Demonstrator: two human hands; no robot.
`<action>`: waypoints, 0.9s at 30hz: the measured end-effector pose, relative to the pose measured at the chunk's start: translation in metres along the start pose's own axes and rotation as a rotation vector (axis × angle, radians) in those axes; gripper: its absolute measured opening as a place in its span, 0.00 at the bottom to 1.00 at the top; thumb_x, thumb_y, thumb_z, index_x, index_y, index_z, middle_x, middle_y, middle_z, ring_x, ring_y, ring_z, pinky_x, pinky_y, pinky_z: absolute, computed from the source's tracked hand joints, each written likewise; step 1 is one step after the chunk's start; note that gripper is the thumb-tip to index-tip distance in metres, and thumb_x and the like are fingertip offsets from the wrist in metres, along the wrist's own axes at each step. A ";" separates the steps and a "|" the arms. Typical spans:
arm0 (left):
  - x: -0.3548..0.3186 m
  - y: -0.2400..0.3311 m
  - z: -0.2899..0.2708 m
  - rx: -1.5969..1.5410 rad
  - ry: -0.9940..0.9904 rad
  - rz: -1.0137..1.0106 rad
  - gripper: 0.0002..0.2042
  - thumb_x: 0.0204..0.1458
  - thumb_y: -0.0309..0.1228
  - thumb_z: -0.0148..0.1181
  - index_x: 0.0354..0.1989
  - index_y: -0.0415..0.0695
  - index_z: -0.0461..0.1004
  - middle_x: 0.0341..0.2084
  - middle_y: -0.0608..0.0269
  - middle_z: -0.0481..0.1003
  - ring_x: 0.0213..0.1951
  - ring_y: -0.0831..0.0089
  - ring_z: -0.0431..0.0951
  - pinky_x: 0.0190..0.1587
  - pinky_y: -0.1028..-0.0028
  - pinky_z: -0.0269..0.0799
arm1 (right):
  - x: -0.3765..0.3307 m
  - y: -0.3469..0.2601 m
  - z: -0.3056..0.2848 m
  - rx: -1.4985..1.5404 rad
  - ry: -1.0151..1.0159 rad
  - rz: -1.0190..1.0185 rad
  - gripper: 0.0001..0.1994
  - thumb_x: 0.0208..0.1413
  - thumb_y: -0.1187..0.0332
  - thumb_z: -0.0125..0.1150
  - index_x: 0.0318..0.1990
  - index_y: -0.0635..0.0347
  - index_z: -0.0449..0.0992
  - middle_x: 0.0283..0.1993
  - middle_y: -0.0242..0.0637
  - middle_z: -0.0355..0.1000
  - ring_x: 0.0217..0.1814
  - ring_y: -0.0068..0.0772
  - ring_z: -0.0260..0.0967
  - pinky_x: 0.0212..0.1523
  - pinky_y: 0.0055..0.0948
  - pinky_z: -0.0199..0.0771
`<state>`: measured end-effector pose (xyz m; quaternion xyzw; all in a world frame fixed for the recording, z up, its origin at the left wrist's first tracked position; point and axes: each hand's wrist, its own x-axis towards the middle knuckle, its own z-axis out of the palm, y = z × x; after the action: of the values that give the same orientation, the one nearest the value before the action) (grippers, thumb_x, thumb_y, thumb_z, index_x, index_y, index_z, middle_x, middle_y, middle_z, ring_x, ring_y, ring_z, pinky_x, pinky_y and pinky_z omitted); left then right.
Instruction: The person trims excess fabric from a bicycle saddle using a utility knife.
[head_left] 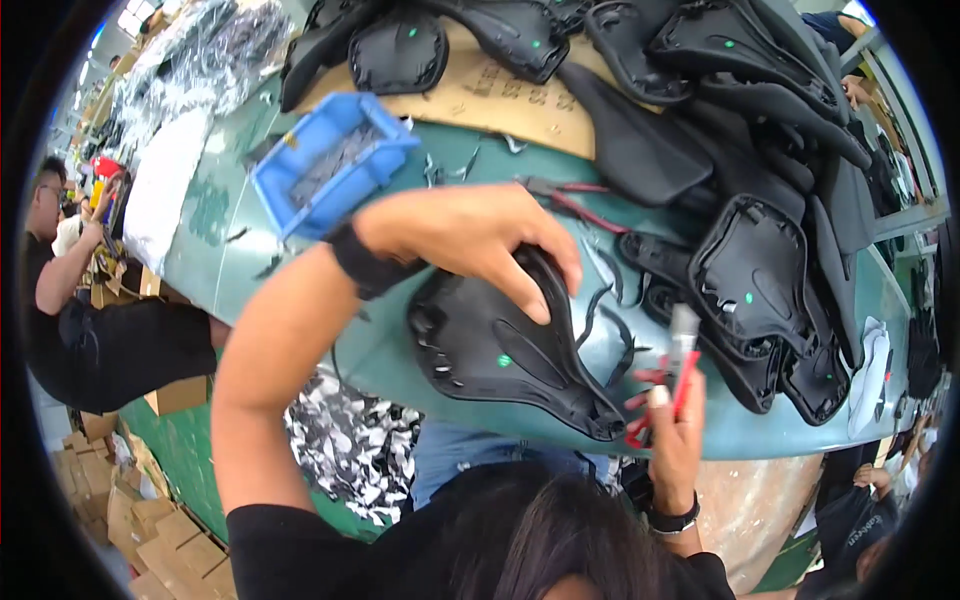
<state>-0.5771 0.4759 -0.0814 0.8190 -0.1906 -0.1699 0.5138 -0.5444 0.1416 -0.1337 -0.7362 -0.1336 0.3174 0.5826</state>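
A black bicycle saddle (490,345) lies underside up at the table's front edge, a green dot on its shell. My left hand (490,245) is closed over the saddle's far rim, with the thumb on the underside. To the right of the saddle's narrow nose, my right hand (677,425) grips red-handled pliers (690,385). Their pale metal head points away from me and is blurred. Thin black trimmed strips (610,320) lie beside the saddle, between it and a stack of other saddles (755,275).
A blue bin (335,165) holding dark scraps stands at the left on the green table (225,190). Another red-handled tool (575,197) lies behind my left hand. More saddles cover cardboard (470,110) at the back. Black and white scraps (355,450) lie below; people work on both sides.
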 end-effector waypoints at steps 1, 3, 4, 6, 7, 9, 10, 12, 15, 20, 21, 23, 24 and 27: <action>0.001 -0.011 0.021 0.075 0.041 -0.019 0.16 0.46 0.35 0.68 0.43 0.43 0.77 0.39 0.63 0.78 0.44 0.68 0.76 0.48 0.71 0.67 | -0.006 0.006 0.004 -0.055 -0.058 0.022 0.19 0.63 0.67 0.51 0.59 0.60 0.60 0.44 0.38 0.72 0.32 0.20 0.67 0.25 0.19 0.70; -0.003 -0.029 0.056 0.237 0.182 -0.075 0.18 0.49 0.39 0.66 0.46 0.45 0.75 0.45 0.63 0.76 0.49 0.64 0.73 0.52 0.66 0.63 | -0.013 0.003 0.008 -0.210 -0.127 0.183 0.17 0.62 0.68 0.53 0.57 0.61 0.64 0.41 0.37 0.72 0.31 0.21 0.67 0.28 0.22 0.72; -0.010 -0.036 0.072 0.396 0.335 -0.046 0.21 0.50 0.40 0.65 0.50 0.46 0.72 0.51 0.62 0.73 0.53 0.64 0.70 0.53 0.66 0.63 | -0.014 0.003 0.007 -0.297 -0.144 0.203 0.16 0.61 0.69 0.54 0.55 0.63 0.66 0.41 0.39 0.72 0.34 0.23 0.69 0.30 0.25 0.74; -0.030 -0.019 0.084 0.464 0.529 -0.181 0.25 0.46 0.43 0.67 0.51 0.46 0.71 0.55 0.59 0.69 0.56 0.60 0.68 0.55 0.63 0.62 | -0.019 0.016 -0.003 -0.564 -0.090 -0.145 0.18 0.61 0.69 0.55 0.56 0.64 0.66 0.38 0.44 0.72 0.30 0.30 0.70 0.29 0.31 0.73; -0.043 -0.009 0.090 0.446 0.558 -0.200 0.27 0.43 0.45 0.69 0.50 0.46 0.72 0.57 0.57 0.67 0.58 0.57 0.66 0.57 0.62 0.61 | -0.017 0.009 -0.005 -0.571 -0.111 -0.310 0.21 0.58 0.70 0.58 0.59 0.63 0.66 0.36 0.46 0.72 0.28 0.41 0.72 0.29 0.36 0.73; -0.068 -0.006 0.111 0.423 0.527 -0.265 0.33 0.35 0.51 0.73 0.49 0.47 0.72 0.60 0.53 0.63 0.63 0.50 0.60 0.61 0.57 0.57 | -0.014 -0.014 0.003 -0.689 -0.182 -0.433 0.23 0.57 0.70 0.60 0.60 0.61 0.66 0.35 0.44 0.72 0.28 0.43 0.72 0.28 0.37 0.72; -0.075 -0.007 0.124 0.418 0.470 -0.340 0.34 0.34 0.53 0.73 0.50 0.48 0.72 0.61 0.53 0.62 0.66 0.50 0.56 0.62 0.56 0.57 | -0.011 -0.020 0.006 -0.793 -0.262 -0.580 0.25 0.55 0.70 0.61 0.61 0.60 0.66 0.33 0.42 0.71 0.28 0.45 0.72 0.28 0.37 0.72; -0.080 -0.010 0.142 0.440 0.535 -0.338 0.32 0.33 0.48 0.75 0.49 0.49 0.74 0.63 0.54 0.61 0.68 0.50 0.53 0.63 0.55 0.56 | -0.006 -0.021 0.011 -0.870 -0.374 -0.531 0.29 0.52 0.70 0.63 0.63 0.52 0.65 0.28 0.39 0.68 0.24 0.45 0.70 0.24 0.38 0.70; -0.080 -0.013 0.147 0.338 0.562 -0.326 0.31 0.31 0.41 0.76 0.48 0.48 0.75 0.64 0.56 0.60 0.69 0.52 0.51 0.64 0.55 0.56 | 0.007 -0.032 0.027 -0.958 -0.537 -0.611 0.31 0.51 0.71 0.63 0.65 0.41 0.65 0.24 0.37 0.63 0.17 0.39 0.66 0.19 0.36 0.67; -0.080 -0.016 0.149 0.319 0.585 -0.338 0.30 0.29 0.37 0.77 0.47 0.49 0.77 0.65 0.58 0.61 0.69 0.53 0.52 0.64 0.55 0.56 | 0.022 -0.038 0.034 -1.121 -0.753 -0.604 0.32 0.51 0.74 0.56 0.65 0.38 0.63 0.22 0.39 0.59 0.15 0.40 0.63 0.18 0.36 0.67; -0.080 -0.017 0.148 0.328 0.581 -0.334 0.30 0.29 0.38 0.77 0.47 0.49 0.77 0.65 0.59 0.61 0.69 0.53 0.53 0.64 0.55 0.57 | 0.021 -0.039 0.032 -1.155 -0.779 -0.606 0.32 0.51 0.75 0.55 0.66 0.38 0.63 0.22 0.40 0.59 0.15 0.41 0.63 0.18 0.36 0.67; -0.080 -0.017 0.148 0.328 0.586 -0.335 0.30 0.29 0.37 0.77 0.47 0.49 0.77 0.64 0.59 0.61 0.69 0.53 0.53 0.64 0.56 0.57 | 0.019 -0.041 0.024 -1.183 -0.808 -0.608 0.33 0.51 0.76 0.54 0.66 0.39 0.62 0.23 0.42 0.59 0.15 0.43 0.63 0.18 0.37 0.67; -0.080 -0.017 0.148 0.330 0.589 -0.331 0.30 0.29 0.37 0.77 0.47 0.49 0.77 0.64 0.59 0.61 0.69 0.53 0.53 0.64 0.56 0.58 | 0.016 -0.041 0.017 -1.203 -0.812 -0.587 0.33 0.51 0.76 0.53 0.66 0.39 0.61 0.23 0.43 0.60 0.16 0.44 0.63 0.18 0.37 0.67; -0.080 -0.015 0.147 0.345 0.585 -0.330 0.30 0.28 0.37 0.77 0.47 0.49 0.77 0.64 0.59 0.61 0.69 0.54 0.53 0.65 0.57 0.58 | 0.002 -0.038 -0.011 -1.223 -0.790 -0.512 0.33 0.51 0.76 0.53 0.66 0.41 0.61 0.24 0.44 0.60 0.17 0.46 0.63 0.19 0.39 0.66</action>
<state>-0.7145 0.4072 -0.1496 0.9270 0.0731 0.0252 0.3669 -0.5294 0.1450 -0.0969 -0.7054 -0.6494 0.2816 0.0368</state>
